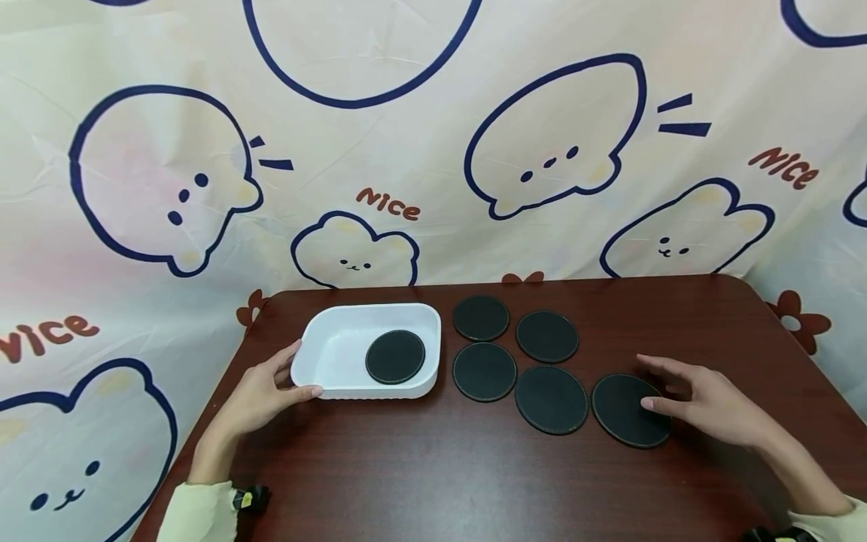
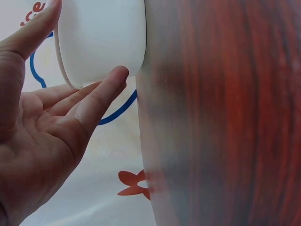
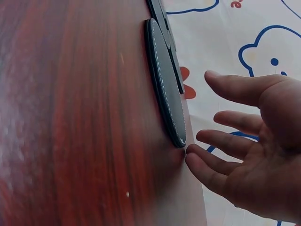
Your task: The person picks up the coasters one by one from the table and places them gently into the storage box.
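Observation:
At the left end of a white plastic tray (image 1: pixel 333 350), my left hand (image 1: pixel 254 395) holds its side, thumb at the near corner and fingers along the far side. Inside the tray's right half lies a round black coaster (image 1: pixel 396 357). My right hand (image 1: pixel 721 406) hovers with spread fingers beside and partly over the rightmost black coaster (image 1: pixel 623 412), which lies flat on the table. In the right wrist view that coaster (image 3: pixel 167 87) shows pale stitching round its edge, and the fingertips stand just apart from it. Nothing is between the right hand's fingers.
Several more black coasters lie flat between the tray and my right hand, among them one at the back (image 1: pixel 481 318) and one nearer (image 1: pixel 552 400). The dark brown wooden table (image 1: pixel 420 474) meets a printed cloth backdrop (image 1: pixel 447 248) behind.

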Tool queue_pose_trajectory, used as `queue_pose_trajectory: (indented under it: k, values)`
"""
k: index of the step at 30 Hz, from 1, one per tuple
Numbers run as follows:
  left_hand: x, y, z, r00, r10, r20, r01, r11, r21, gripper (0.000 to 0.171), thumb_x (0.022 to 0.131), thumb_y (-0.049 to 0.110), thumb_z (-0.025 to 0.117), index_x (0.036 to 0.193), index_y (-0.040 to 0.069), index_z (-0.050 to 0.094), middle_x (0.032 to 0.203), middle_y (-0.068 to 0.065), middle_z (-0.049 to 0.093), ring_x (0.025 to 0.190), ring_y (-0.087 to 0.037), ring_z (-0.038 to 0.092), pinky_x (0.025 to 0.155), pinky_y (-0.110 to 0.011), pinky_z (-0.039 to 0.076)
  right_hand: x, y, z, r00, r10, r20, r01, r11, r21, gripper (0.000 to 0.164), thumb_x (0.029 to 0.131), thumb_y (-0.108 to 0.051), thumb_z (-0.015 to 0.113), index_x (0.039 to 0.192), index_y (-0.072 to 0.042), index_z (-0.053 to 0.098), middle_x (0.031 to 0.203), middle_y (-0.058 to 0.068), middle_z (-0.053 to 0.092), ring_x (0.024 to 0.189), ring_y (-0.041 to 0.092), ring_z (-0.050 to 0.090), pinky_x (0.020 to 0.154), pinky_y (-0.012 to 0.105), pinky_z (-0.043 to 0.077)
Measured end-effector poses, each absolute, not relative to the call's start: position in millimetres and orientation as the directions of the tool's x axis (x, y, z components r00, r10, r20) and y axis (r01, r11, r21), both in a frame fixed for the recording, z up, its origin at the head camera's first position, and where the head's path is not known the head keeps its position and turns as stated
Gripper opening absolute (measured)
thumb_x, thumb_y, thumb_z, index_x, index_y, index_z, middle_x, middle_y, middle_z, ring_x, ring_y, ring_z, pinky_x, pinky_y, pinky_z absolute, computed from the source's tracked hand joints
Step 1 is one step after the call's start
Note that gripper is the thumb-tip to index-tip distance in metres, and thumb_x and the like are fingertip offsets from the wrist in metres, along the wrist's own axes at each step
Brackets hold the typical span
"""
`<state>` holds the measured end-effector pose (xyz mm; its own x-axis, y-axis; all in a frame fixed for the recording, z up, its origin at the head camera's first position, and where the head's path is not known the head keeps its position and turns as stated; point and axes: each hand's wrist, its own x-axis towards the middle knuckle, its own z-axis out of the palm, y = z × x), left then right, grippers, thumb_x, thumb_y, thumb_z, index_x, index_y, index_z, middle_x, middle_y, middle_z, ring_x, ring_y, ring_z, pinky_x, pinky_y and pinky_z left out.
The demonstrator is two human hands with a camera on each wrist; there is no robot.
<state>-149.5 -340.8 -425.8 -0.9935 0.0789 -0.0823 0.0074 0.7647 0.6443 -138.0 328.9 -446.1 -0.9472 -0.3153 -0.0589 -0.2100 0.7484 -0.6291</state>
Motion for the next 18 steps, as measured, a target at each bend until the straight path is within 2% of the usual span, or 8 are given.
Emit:
queue_pose_trajectory:
  k: [2,3,9,11,13,18]
  values:
    - [-149.2,-340.4,-425.9,-0.993,0.079,-0.085,0.005,0.763,0.646,0.112,0.089,0.049,0.087,0.169,0.0,0.027,0.163,-0.033,0.045,0.14,-0.05,0.059,0.105,-0.057,0.055,-138.0,328.1,-446.7,-0.949,-0.312,-0.053,-0.217,0.763,-0.609,0.075,0.098,-0.038,0.08,0.157,-0.003,0.052,0.153,0.031,0.058,0.136,0.055,0.06,0.098,0.057,0.061]
    - [-149.2,-340.3,-425.9,-0.993,0.079,-0.086,0.005,0.763,0.646,0.112,0.089,0.049,0.087,0.169,0.0,0.027,0.163,-0.033,0.044,0.14,-0.05,0.059,0.105,-0.057,0.055,-138.1,327.9,-447.1,-0.95,-0.308,-0.052,-0.218,0.773,-0.596,0.076,0.097,-0.04,0.081,0.157,-0.004,0.052,0.154,0.03,0.058,0.138,0.054,0.059,0.099,0.06,0.06]
    - [-149.2,-339.9,-425.5,-0.993,0.077,-0.091,0.0,0.766,0.643,0.113,0.088,0.05,0.087,0.169,0.0,0.027,0.164,-0.033,0.043,0.14,-0.05,0.059,0.105,-0.056,0.055,-138.5,326.3,-450.8,-0.943,-0.327,-0.068,-0.236,0.797,-0.556,0.082,0.092,-0.044,0.085,0.158,-0.008,0.053,0.154,0.028,0.059,0.138,0.052,0.059,0.096,0.045,0.063]
    - [-149.2,-340.1,-425.3,-0.993,0.076,-0.091,0.001,0.768,0.641,0.113,0.088,0.05,0.087,0.169,0.0,0.026,0.164,-0.033,0.043,0.14,-0.05,0.059,0.105,-0.056,0.055,-138.0,325.3,-451.9,-0.936,-0.343,-0.079,-0.244,0.794,-0.556,0.083,0.09,-0.043,0.087,0.158,-0.007,0.053,0.153,0.029,0.058,0.135,0.053,0.061,0.094,0.046,0.064]
    - [-149.3,-340.4,-425.0,-0.993,0.078,-0.088,0.004,0.769,0.64,0.112,0.088,0.05,0.087,0.169,0.0,0.026,0.164,-0.033,0.044,0.14,-0.05,0.059,0.105,-0.056,0.055,-137.3,324.3,-453.0,-0.93,-0.358,-0.079,-0.26,0.796,-0.546,0.084,0.087,-0.039,0.089,0.156,-0.006,0.055,0.151,0.03,0.059,0.132,0.053,0.062,0.092,0.053,0.063]
    - [-149.5,-340.6,-424.5,-0.993,0.085,-0.078,0.016,0.77,0.638,0.112,0.089,0.049,0.087,0.168,-0.001,0.027,0.163,-0.034,0.044,0.139,-0.05,0.06,0.105,-0.057,0.055,-136.0,321.2,-454.7,-0.93,-0.364,-0.056,-0.286,0.808,-0.516,0.08,0.082,-0.028,0.094,0.151,-0.007,0.061,0.144,0.027,0.062,0.127,0.045,0.062,0.09,0.049,0.061]
